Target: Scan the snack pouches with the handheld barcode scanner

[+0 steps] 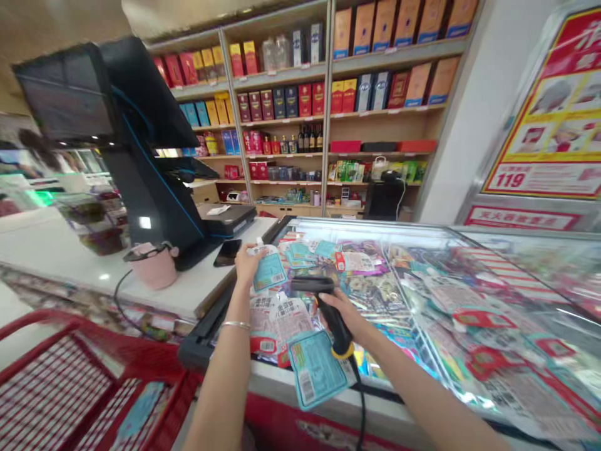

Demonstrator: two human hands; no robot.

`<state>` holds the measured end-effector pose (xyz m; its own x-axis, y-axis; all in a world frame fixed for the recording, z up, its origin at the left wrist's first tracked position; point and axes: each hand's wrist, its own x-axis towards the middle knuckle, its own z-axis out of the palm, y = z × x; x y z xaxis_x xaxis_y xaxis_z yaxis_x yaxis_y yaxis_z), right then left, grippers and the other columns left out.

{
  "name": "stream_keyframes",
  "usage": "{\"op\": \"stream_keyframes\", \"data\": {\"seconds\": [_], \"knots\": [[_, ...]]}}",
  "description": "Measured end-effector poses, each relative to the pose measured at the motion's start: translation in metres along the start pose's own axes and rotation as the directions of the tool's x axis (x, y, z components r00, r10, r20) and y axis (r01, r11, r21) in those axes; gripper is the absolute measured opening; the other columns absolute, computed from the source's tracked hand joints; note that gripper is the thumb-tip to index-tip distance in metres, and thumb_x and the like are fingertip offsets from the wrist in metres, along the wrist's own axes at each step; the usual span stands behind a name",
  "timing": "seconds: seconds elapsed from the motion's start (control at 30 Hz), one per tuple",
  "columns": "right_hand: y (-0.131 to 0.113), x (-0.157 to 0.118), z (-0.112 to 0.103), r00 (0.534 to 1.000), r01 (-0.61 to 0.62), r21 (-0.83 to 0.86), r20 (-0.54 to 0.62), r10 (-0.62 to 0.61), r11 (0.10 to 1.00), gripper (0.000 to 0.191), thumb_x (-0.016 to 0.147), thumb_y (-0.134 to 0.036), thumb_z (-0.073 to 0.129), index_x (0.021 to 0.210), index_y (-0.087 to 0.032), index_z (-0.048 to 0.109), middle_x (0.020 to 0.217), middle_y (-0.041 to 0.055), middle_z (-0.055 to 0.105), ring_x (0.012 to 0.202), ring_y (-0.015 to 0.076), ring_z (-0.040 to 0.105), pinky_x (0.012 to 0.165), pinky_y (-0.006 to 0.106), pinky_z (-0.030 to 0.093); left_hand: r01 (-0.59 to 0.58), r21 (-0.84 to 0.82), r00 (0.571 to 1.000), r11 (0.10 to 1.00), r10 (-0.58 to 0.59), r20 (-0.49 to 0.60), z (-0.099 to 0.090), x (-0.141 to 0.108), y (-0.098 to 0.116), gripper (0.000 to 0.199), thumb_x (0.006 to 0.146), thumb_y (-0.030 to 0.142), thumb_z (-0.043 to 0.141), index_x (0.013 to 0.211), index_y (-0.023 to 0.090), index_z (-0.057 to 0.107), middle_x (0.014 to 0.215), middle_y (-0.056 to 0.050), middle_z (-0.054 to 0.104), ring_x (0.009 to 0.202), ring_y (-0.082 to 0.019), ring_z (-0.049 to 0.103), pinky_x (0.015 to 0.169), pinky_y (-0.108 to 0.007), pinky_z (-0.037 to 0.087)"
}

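1. The left hand is raised, its fingers curled in a closed pinch.
2. The right hand is closed in a firm grip, just beside the left.
3. The bare left forearm and right forearm reach forward and inward.

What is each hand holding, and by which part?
Left hand: a teal pouch, by its upper end. Right hand: a barcode scanner, by its handle.

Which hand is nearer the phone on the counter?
Left. The left hand is just right of the phone in view; the right hand is farther right, over the freezer.
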<state>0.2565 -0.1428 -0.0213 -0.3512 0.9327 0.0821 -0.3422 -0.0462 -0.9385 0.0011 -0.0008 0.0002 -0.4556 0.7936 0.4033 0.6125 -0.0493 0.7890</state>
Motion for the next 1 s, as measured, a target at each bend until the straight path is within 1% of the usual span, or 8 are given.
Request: {"op": "stream_keyframes", "data": {"seconds": [0.13,0.3,0.43,0.53,0.67,0.8,0.87,1.0], "knots": [[-0.002,-0.001,0.001,1.000,-0.011,0.027,0.001,0.011,1.000,0.035,0.071,-0.046,0.066,0.086,-0.015,0.063,0.065,0.0026,0.067,0.038,0.0098,0.051,0.034,0.021,0.040,-0.015,0.035,1.000,0.999,0.014,0.025,-0.002,-0.005,0.004,0.035,0.063,0.044,0.070,0.088,0.020,0.062,0.094,-0.005,0.069,0.091,-0.023,0.062,0.081,-0.030,0.044],[-0.028,-0.004,-0.013,0.997,-0.003,0.123,-0.076,0.012,0.992,0.038,0.070,-0.052,0.062,0.077,-0.015,0.064,0.045,0.0003,0.056,0.039,0.0109,0.047,0.037,0.021,0.039,-0.033,0.155,0.999,0.987,0.039,-0.032,-0.019,-0.011,0.020,0.033,0.071,0.043,0.065,0.096,0.021,0.060,0.092,-0.010,0.069,0.092,-0.028,0.062,0.080,-0.033,0.044],[-0.067,-0.038,-0.050,0.970,0.122,0.163,-0.227,-0.083,0.979,0.035,0.073,-0.051,0.059,0.071,-0.016,0.062,0.045,0.0004,0.054,0.039,0.0105,0.045,0.038,0.021,0.038,-0.066,0.242,0.994,0.968,0.086,-0.074,-0.036,-0.017,0.060,0.035,0.075,0.044,0.061,0.101,0.020,0.059,0.088,-0.011,0.068,0.090,-0.030,0.062,0.078,-0.035,0.043],[-0.094,-0.084,-0.086,0.922,0.238,0.156,-0.347,-0.172,0.959,0.033,0.073,-0.047,0.059,0.081,-0.016,0.065,0.048,-0.0001,0.054,0.041,0.0118,0.046,0.036,0.021,0.038,-0.237,0.197,0.971,0.951,0.235,0.033,-0.030,-0.035,0.108,0.032,0.074,0.043,0.065,0.097,0.021,0.060,0.087,-0.007,0.068,0.086,-0.026,0.062,0.075,-0.031,0.042],[-0.116,-0.151,-0.130,0.868,0.270,0.160,-0.467,-0.168,0.950,0.034,0.072,-0.045,0.059,0.090,-0.017,0.065,0.053,-0.0006,0.053,0.042,0.0121,0.046,0.034,0.021,0.038,-0.508,0.004,0.817,0.861,0.481,0.318,0.015,-0.084,0.173,0.027,0.071,0.039,0.069,0.090,0.021,0.062,0.082,-0.002,0.067,0.078,-0.019,0.060,0.072,-0.027,0.042],[-0.121,-0.209,-0.166,0.799,0.328,0.149,-0.571,-0.190,0.933,0.035,0.072,-0.046,0.061,0.090,-0.016,0.065,0.053,-0.0009,0.051,0.041,0.0117,0.045,0.034,0.021,0.040,-0.511,-0.220,0.708,0.831,0.552,0.441,0.077,-0.144,0.228,0.027,0.069,0.038,0.073,0.086,0.021,0.063,0.084,-0.002,0.068,0.083,-0.020,0.061,0.074,-0.027,0.043],[-0.121,-0.232,-0.181,0.775,0.341,0.161,-0.605,-0.181,0.926,0.039,0.072,-0.049,0.061,0.092,-0.016,0.066,0.052,-0.0014,0.050,0.041,0.0116,0.045,0.034,0.021,0.040,-0.453,-0.287,0.702,0.844,0.536,0.468,0.105,-0.170,0.253,0.029,0.067,0.040,0.074,0.086,0.020,0.063,0.089,-0.004,0.068,0.088,-0.021,0.062,0.077,-0.028,0.044],[-0.119,-0.264,-0.207,0.733,0.363,0.196,-0.663,-0.150,0.911,0.044,0.075,-0.052,0.058,0.099,-0.016,0.065,0.053,-0.0019,0.049,0.039,0.0113,0.045,0.031,0.020,0.038,-0.308,-0.313,0.747,0.898,0.432,0.505,0.147,-0.211,0.284,0.034,0.075,0.040,0.067,0.100,0.017,0.063,0.105,-0.010,0.068,0.102,-0.024,0.061,0.086,-0.033,0.045]]}}
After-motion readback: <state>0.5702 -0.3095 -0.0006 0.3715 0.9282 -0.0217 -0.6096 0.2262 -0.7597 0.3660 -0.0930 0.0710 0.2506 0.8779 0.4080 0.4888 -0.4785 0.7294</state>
